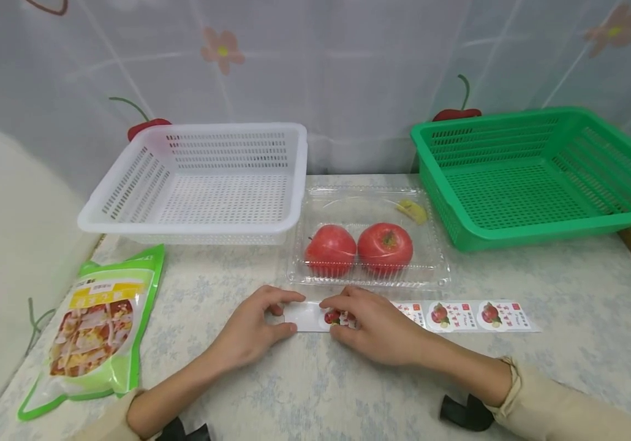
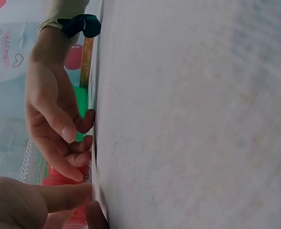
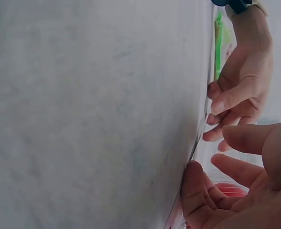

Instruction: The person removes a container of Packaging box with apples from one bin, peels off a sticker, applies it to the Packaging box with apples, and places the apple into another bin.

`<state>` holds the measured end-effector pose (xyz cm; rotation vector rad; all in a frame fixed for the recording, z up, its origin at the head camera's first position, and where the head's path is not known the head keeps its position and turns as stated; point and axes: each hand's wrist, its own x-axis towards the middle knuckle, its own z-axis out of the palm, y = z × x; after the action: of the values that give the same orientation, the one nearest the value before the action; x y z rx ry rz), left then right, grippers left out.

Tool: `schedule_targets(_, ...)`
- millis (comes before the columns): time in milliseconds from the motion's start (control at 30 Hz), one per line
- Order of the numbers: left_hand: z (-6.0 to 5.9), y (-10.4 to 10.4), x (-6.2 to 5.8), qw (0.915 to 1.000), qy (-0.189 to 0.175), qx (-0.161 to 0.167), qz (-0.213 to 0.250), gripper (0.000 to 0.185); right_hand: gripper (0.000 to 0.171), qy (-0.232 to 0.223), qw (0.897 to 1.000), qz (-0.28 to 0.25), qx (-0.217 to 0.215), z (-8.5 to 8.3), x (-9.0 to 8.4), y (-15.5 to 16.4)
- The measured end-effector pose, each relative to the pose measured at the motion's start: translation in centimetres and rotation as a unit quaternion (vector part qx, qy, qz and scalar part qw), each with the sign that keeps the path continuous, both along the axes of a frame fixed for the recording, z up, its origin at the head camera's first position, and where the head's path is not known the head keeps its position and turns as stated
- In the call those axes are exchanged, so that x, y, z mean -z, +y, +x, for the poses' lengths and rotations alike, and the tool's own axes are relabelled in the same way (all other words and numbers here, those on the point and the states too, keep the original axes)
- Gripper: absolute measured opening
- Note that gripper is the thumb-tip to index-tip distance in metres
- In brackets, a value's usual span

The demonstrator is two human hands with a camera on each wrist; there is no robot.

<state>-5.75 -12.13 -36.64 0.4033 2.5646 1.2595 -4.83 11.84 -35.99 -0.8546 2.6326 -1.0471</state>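
Observation:
A strip of apple stickers (image 1: pixel 450 316) on white backing lies flat across the front of the table, blank at its left end. My left hand (image 1: pixel 250 326) rests at that end, thumb and index finger spread to either side of the strip's edge. Over the first printed sticker is my right hand (image 1: pixel 378 324), its thumb and index finger apart, other fingers bent down onto the strip. The wrist views show fingertips of the left hand (image 3: pixel 241 90) and right hand (image 2: pixel 54 114) right at the table surface. Just beyond stands a clear plastic box (image 1: pixel 315 208) with two red apples (image 1: pixel 385 246) inside.
Behind on the left stands a white basket (image 1: pixel 222 196), and on the right a green basket (image 1: pixel 514 196). A green-edged food bag (image 1: pixel 95 331) lies to the left of my left arm. A patterned curtain (image 1: pixel 348 79) hangs along the back.

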Motion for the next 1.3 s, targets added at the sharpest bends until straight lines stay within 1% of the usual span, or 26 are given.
schedule_targets(133,-0.09,0.11,0.03,0.9999,0.008,0.000,-0.010,0.042,0.039,-0.012,1.000,0.014,-0.009,-0.17,0.07,0.02)
schedule_targets(300,-0.17,0.22,0.02,0.9996,0.005,-0.003,-0.028,0.044,0.044,-0.026,0.999,0.034,-0.015,-0.32,0.04,0.01)
schedule_targets(433,-0.24,0.25,-0.03,0.9995,0.008,0.003,-0.032,0.043,0.040,-0.027,0.999,0.032,-0.018,-0.42,0.08,0.12)
schedule_targets(633,-0.33,0.20,-0.03,0.9993,0.013,0.016,-0.032,0.043,0.022,-0.025,1.000,0.008,-0.014,-0.43,0.27,0.31)
schedule_targets(733,-0.35,0.23,-0.01,0.9991,0.012,0.021,-0.035,0.042,0.017,-0.024,1.000,-0.005,-0.009,-0.36,0.40,0.37)
schedule_targets(800,-0.33,0.23,-0.03,0.9986,0.014,0.029,-0.042,0.042,0.018,-0.028,1.000,-0.011,-0.007,-0.32,0.45,0.42)
schedule_targets(1000,-0.33,0.18,-0.02,0.9955,0.025,0.065,-0.065,0.043,0.035,-0.038,0.999,-0.008,-0.001,-0.24,0.52,0.49)
schedule_targets(1067,-0.34,0.17,-0.02,0.9951,0.027,0.068,-0.066,0.044,0.032,-0.035,0.999,-0.006,-0.004,-0.25,0.56,0.48)
schedule_targets(1200,-0.33,0.14,-0.05,0.9952,0.027,0.068,-0.066,0.045,0.021,-0.029,1.000,-0.012,-0.002,-0.24,0.66,0.44)
schedule_targets(1300,-0.32,0.15,-0.01,0.9955,0.026,0.067,-0.062,0.045,0.021,-0.030,0.999,-0.019,0.007,-0.23,0.69,0.35)
